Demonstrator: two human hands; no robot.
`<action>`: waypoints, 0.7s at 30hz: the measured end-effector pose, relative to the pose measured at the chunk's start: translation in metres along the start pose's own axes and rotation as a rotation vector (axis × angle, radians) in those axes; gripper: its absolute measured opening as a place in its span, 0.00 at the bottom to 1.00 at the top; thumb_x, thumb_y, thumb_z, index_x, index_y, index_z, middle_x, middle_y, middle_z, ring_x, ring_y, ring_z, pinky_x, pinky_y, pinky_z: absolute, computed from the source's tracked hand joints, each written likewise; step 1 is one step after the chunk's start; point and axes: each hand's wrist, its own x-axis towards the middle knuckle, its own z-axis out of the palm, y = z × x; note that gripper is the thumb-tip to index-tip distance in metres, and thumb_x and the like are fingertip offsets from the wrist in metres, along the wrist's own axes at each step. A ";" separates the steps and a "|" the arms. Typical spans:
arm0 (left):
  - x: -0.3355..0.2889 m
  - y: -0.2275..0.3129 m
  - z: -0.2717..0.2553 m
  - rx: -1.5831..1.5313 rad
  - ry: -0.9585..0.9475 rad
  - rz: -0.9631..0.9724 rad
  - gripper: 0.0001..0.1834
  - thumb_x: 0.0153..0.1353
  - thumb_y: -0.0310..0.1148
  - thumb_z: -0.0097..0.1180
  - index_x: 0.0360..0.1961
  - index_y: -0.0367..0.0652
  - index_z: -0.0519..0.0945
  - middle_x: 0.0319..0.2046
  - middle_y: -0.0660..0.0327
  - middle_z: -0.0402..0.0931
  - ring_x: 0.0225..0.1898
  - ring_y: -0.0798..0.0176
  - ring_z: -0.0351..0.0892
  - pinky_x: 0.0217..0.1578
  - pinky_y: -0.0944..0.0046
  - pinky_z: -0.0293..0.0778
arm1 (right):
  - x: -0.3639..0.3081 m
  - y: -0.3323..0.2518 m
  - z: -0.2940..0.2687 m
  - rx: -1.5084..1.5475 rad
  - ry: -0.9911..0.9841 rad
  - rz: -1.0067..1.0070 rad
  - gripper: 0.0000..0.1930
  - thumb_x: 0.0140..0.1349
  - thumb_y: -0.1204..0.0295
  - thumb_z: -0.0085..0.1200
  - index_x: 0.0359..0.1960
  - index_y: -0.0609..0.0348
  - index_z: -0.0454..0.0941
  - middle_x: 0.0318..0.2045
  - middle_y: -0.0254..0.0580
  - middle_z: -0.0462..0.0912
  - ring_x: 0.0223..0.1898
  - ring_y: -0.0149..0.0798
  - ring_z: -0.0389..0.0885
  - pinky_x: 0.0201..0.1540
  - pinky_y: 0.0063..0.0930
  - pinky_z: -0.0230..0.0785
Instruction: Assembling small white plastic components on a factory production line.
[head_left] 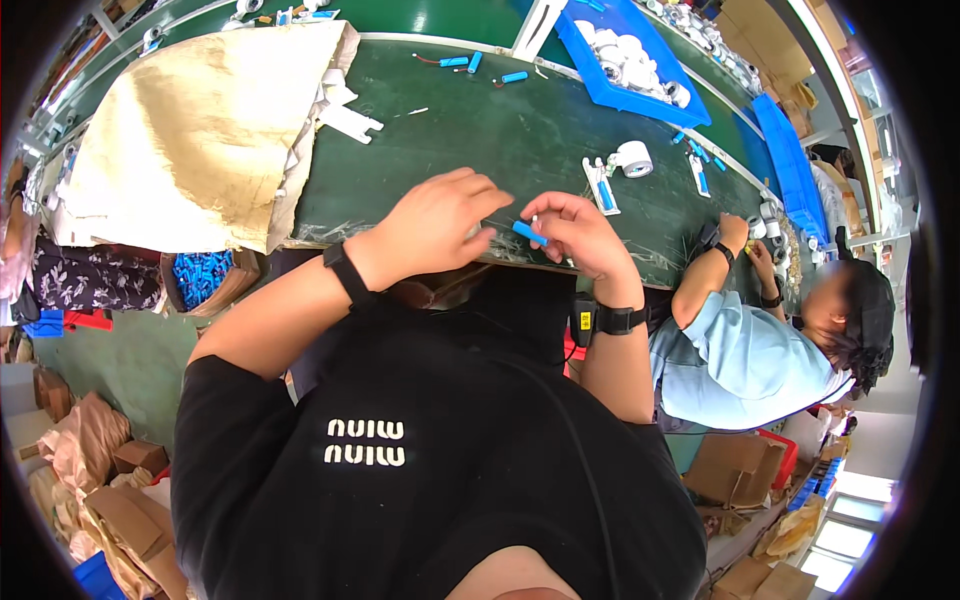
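Observation:
My right hand (585, 238) is closed on a blue cylindrical battery (528, 234), held between thumb and fingers above the table's near edge. A thin white piece also shows by those fingers; its kind is unclear. My left hand (440, 222) is beside it, thumb and fingers apart and pointing toward the battery. A small pale spot shows inside its curve, too blurred to name. Beyond my right hand, a white plastic holder (601, 187) with a blue battery in it lies near a round white housing (633, 158).
Brown paper sheeting (190, 130) covers the table's left, with white plastic parts (350, 122) at its edge. Loose blue batteries (514, 77) lie at the back. A blue bin (640, 98) holds white housings. Below left stands a box of blue batteries (203, 280). A co-worker (745, 340) works at right.

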 end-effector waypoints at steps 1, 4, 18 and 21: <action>0.003 0.005 0.004 0.000 0.002 -0.002 0.13 0.58 0.25 0.64 0.46 0.38 0.86 0.42 0.55 0.82 0.44 0.50 0.83 0.44 0.54 0.81 | -0.002 -0.004 0.005 -0.002 -0.002 0.002 0.06 0.67 0.73 0.61 0.43 0.60 0.79 0.29 0.35 0.84 0.22 0.23 0.76 0.23 0.17 0.65; 0.005 0.013 0.011 -0.616 -0.098 -0.299 0.16 0.61 0.26 0.67 0.50 0.37 0.86 0.41 0.57 0.85 0.40 0.59 0.86 0.42 0.58 0.82 | -0.004 -0.008 0.018 0.055 -0.023 -0.046 0.09 0.66 0.70 0.64 0.42 0.61 0.78 0.27 0.37 0.85 0.21 0.25 0.76 0.22 0.20 0.65; -0.017 0.011 0.016 -1.218 0.068 -1.002 0.16 0.67 0.35 0.70 0.50 0.36 0.83 0.35 0.65 0.82 0.35 0.72 0.83 0.29 0.69 0.85 | 0.003 0.013 0.058 -0.644 0.290 -0.817 0.28 0.55 0.81 0.72 0.59 0.63 0.79 0.52 0.45 0.84 0.49 0.36 0.85 0.54 0.30 0.80; -0.026 0.004 0.011 -1.181 0.078 -1.005 0.18 0.68 0.37 0.69 0.51 0.36 0.82 0.34 0.65 0.82 0.34 0.73 0.83 0.29 0.69 0.84 | 0.011 0.014 0.065 -0.402 0.316 -0.763 0.23 0.52 0.79 0.72 0.52 0.62 0.81 0.47 0.42 0.87 0.47 0.36 0.86 0.52 0.31 0.79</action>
